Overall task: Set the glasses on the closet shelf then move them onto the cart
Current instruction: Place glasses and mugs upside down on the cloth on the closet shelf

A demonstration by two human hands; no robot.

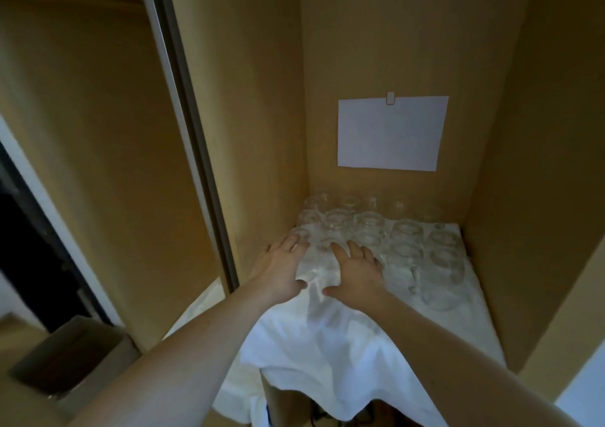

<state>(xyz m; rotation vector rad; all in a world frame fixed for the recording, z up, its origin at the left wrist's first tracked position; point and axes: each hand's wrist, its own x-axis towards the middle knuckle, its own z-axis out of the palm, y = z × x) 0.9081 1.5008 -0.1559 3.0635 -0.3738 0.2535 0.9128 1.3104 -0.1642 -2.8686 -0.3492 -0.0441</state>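
Reaching: both hands over cloth (343,335)
Left hand (281,271): fingers straight, tips touching glasses (376,233)
Right hand (358,271): fingers spread, tips at nearest glass

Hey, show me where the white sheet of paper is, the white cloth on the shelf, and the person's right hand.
white sheet of paper (392,132), head view, middle of the sheet on the back wall.
white cloth (330,338), head view, bare folds near the shelf's front edge.
right hand (357,271), head view, back of the hand.
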